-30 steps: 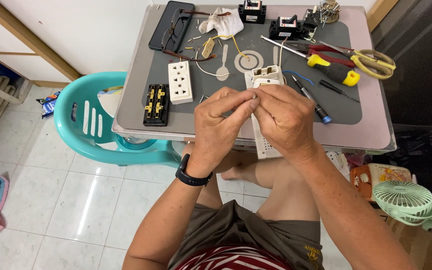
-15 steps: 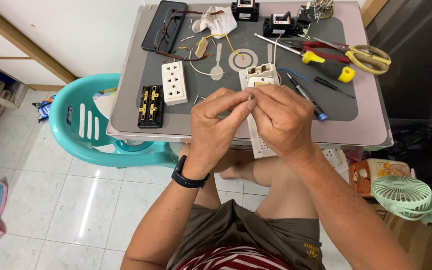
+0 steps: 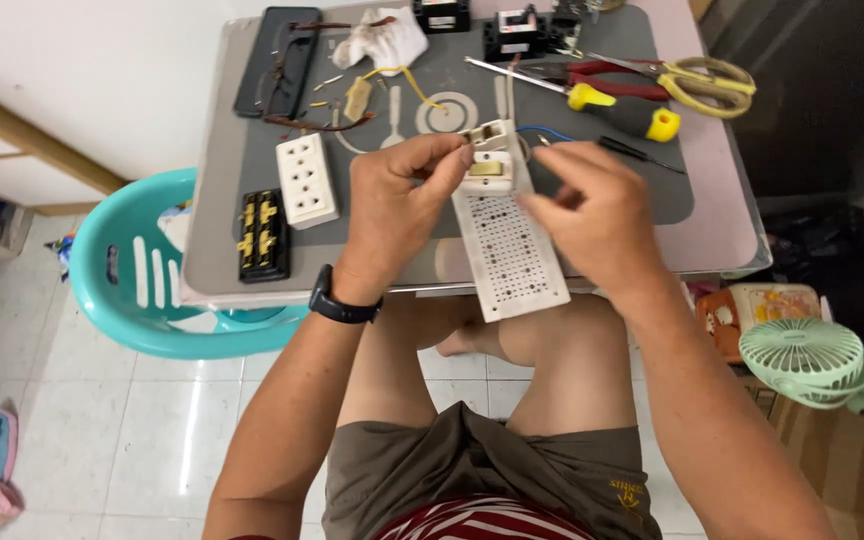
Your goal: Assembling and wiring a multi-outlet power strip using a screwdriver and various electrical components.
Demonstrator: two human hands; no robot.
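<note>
White perforated socket board (image 3: 508, 245) sits at the table's (image 3: 722, 215) near edge, jutting toward the lap. Left hand (image 3: 399, 205) pinches a little part against the small switch block (image 3: 490, 172) on top. Right hand (image 3: 597, 215) hovers just beside it, fingers loosely curled, gripping nothing that I can see.

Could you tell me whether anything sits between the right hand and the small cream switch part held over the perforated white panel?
Nothing visible does. The left hand pinches the small cream switch part above the perforated white panel; the right hand hovers just to its right, with only open air between them.
</note>
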